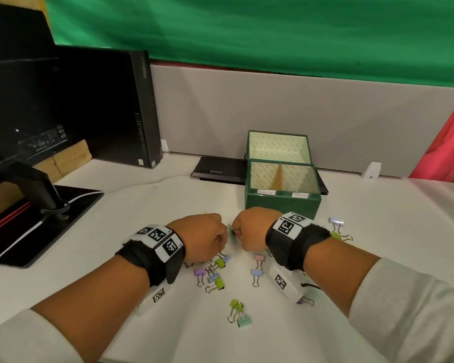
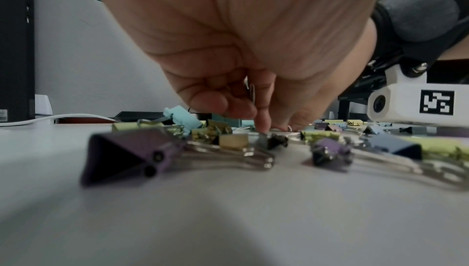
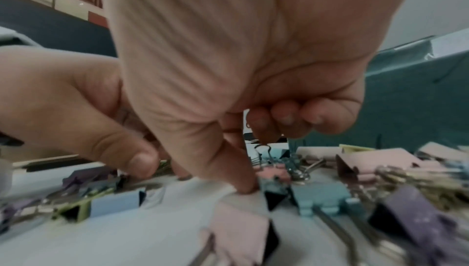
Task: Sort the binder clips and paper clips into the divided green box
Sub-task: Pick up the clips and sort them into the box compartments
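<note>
Both hands are lowered knuckles-up over the middle of the white bench [image 1: 378, 218], wrists banded with black straps carrying printed markers. The left hand [image 1: 203, 235] has its fingers curled under, fingertips [image 2: 261, 124] down at the bench surface among the clips, and a thin metal paper clip [image 2: 252, 93] is held between the curled fingers. The right hand [image 1: 249, 231] is likewise bunched, thumb tip pressed down beside a pink binder clip [image 3: 272, 172]; three fingers are curled into the palm, and whether they grip anything cannot be told. The two hands sit just beside each other, knuckles nearly meeting. The binder clips [image 1: 215, 277], in purple, blue, green, pink and mint, lie scattered loose on the bench beneath and around both hands, toward the front edge. The divided green box [image 1: 282, 203] stands just behind the hands, lid open and upright, a partition splitting it into two compartments with small white labels on the front rim; the writing is too small to read. Both wrist views are blurred near the lens. At the left edge of the bench stand a monitor base [image 1: 50, 218] and a black computer tower [image 1: 142, 108]; a grey partition panel [image 1: 247, 106] and green cloth [image 1: 247, 30] close the back.
</note>
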`<state>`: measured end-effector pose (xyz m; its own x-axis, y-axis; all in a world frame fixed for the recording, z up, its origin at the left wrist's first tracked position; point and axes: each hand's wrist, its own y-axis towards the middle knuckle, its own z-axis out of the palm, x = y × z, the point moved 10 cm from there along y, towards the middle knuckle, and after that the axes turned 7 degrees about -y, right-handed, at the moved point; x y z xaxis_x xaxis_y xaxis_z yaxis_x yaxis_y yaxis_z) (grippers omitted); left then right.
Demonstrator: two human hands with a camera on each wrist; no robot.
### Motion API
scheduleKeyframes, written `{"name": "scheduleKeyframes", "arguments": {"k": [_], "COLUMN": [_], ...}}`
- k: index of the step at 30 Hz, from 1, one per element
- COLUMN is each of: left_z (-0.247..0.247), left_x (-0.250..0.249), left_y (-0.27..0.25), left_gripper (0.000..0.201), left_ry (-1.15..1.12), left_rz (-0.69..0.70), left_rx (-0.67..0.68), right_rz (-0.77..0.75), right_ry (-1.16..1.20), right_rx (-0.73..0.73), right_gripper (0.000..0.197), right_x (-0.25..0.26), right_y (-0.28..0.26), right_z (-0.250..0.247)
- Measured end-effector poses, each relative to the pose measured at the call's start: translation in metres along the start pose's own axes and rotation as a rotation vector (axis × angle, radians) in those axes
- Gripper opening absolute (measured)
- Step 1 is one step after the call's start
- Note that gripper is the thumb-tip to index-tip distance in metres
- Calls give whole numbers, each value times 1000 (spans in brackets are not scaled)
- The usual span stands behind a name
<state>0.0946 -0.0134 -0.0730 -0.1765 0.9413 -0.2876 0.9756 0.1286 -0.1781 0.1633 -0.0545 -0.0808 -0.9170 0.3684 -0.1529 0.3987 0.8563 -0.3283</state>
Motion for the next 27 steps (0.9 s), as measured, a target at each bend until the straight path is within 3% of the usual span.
{"name": "scheduleKeyframes", "arguments": {"k": [3,7,12,14,17,22,27], "left_z": [-2,0,3,3,1,1,7], "left_x": [-4,-9,-17,-17,-16,-10,-2], "left_y": [0,0,-5,-5,-3,1,3], "left_gripper": [28,32,34,34,30,21,12], "left_ry": [68,101,59,47,68,142,154], "left_rz": [34,91,157,156,145,97,50], "left_rx": [4,14,3,-6,-20,-27,-28], "right_rz": [-1,65,302,356,336,312,398], "right_ry": [214,571,544,452,399,408,121], "right_rx": [-65,-307,-590,-520,-413,-578,-202], "right_gripper": [8,10,10,10,32,34,40], "right_x": [-11,-59,-153,-173,-182,-197,-214], "right_y": [-6,-26,-46,-43,-44,-92,-147], "right_z": [-11,-54,-89,-81,-66,-55,19]}}
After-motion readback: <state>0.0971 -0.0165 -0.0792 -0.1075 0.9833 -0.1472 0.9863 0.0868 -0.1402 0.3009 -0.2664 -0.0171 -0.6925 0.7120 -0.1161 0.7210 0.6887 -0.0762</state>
